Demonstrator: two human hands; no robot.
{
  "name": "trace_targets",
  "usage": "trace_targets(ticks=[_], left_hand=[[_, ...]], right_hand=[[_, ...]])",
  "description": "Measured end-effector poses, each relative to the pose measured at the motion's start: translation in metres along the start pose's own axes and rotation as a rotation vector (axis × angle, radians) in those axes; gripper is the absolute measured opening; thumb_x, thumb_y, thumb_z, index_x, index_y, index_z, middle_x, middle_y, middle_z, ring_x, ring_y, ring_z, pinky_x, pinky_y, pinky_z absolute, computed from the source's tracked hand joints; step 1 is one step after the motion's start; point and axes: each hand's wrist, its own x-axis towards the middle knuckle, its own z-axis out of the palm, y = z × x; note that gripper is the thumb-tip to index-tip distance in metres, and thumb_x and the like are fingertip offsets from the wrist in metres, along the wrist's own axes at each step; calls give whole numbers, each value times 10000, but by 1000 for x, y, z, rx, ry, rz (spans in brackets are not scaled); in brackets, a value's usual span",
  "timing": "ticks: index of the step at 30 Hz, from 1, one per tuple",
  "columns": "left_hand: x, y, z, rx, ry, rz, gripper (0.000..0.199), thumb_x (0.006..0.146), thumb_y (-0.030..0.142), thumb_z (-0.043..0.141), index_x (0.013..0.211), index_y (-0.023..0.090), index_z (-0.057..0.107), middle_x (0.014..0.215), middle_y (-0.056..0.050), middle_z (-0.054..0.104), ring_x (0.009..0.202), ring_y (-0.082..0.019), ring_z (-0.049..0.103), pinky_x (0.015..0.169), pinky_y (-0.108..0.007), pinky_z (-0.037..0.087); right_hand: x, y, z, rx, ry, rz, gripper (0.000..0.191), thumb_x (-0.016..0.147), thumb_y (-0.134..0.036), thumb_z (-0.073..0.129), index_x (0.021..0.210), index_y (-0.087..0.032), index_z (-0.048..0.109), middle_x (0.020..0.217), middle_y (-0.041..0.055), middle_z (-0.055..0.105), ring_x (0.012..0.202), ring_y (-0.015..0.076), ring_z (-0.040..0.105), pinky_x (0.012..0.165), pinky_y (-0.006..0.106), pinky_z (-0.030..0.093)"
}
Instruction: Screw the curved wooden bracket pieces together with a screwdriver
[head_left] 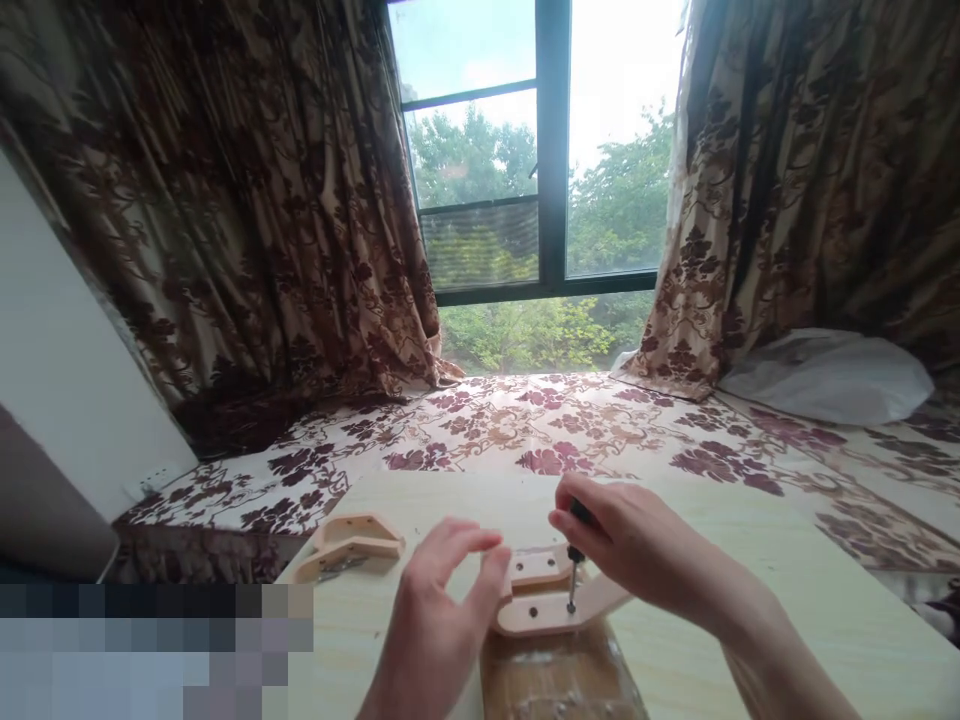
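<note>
Screwdriver (576, 552) stands nearly upright in the person's R hand (626, 525), fingers wrapped round its dark handle, prob. b/c a straight shaft keeps the tip seated; said tip meets the front wooden piece (517, 620) at a dark spot, though whether that's a screw head or a bare hole, can't tell from where I'm standing. That piece lies flat across the far end of a brown board (555, 680), w/ a rear wooden piece (551, 567) just behind it, so the holed faces point up & are easy to reach from above. L hand (446, 590) is at their L end, fingers curved, thumb apart from forefinger; looks like a steadying spot, clear of the shaft, but can't tell if it's actually pressing on the wood. Hands are apart, w/ the pieces betw. them. Board sits on a pale tabletop (720, 640), close in front of the person, prob. so both forearms can come in low from either side. Off to the L, angled wooden parts (364, 547) rest near the table's edge w/ small metal bits (339, 570) beside them, out of the elbows' way but within reach, I'd guess. Window (551, 150) straight ahead, curtains (322, 200) parted, so daylight falls on the work, handy for small holes etc.
</note>
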Motion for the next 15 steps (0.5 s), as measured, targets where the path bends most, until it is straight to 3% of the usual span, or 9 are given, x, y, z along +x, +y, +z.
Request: trace_targets(ticks=[1,5,10,12,15], left_hand=[[15,-2,-4,-109,-75,-104,168,844,376,563,842,236,657,895,-3,655,893,-156,607,830,-275,457],[51,-16,-5,-153,-143,-171,267,859,439,513,855,224,670,871,3,679,871,-165,615,811,-282,460],[37,-33,-15,-153,-238,-187,312,789,528,570,869,254,695,820,8,686,781,-157,601,753,-267,471],[30,-36,-24,-114,-327,-174,320,720,542,636,906,288,694,813,22,679,728,-144,586,695,-242,464],[26,-40,-33,-57,-250,-172,305,658,527,692,879,316,696,736,41,660,693,-144,571,685,-239,453]], right_hand=[[0,-1,0,14,-3,-5,138,919,-297,421,813,-217,457,674,-6,587,608,146,490,579,265,312],[1,-5,5,3,11,-21,217,943,-341,371,775,-217,431,644,-4,567,583,147,479,553,272,293],[4,0,15,-74,61,-15,269,964,-354,300,773,-214,427,637,7,578,548,151,480,528,281,258],[7,2,17,-103,87,-7,261,958,-336,319,770,-208,445,641,15,590,544,151,489,522,281,246],[7,3,14,-131,105,26,247,950,-311,342,785,-195,484,641,24,600,538,151,493,518,283,239]])
